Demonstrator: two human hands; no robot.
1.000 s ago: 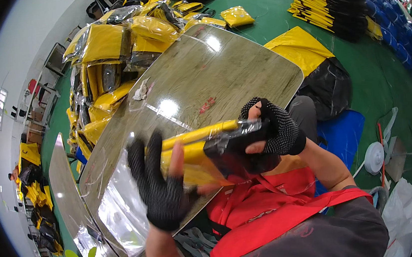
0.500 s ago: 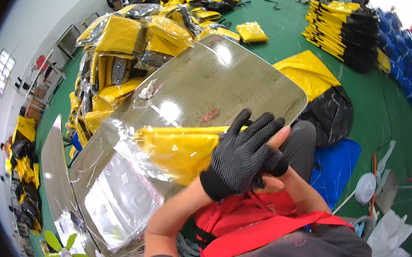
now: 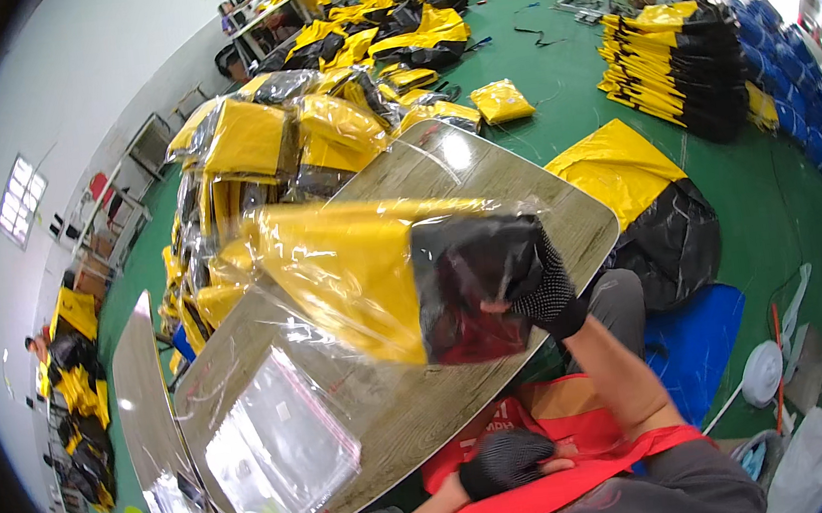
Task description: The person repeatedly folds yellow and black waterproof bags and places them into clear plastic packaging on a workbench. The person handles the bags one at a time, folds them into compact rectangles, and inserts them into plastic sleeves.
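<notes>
Overhead, yellow-and-black bagged package (image 3: 383, 279) in right hand (image 3: 539, 278)

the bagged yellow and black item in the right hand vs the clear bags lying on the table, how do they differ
The bagged yellow and black item is bulky and filled; the clear bags are empty and flat. The item is lifted above the table by the right hand; the bags lie on it untouched. The left hand is near neither. Both are glossy clear plastic.
</notes>
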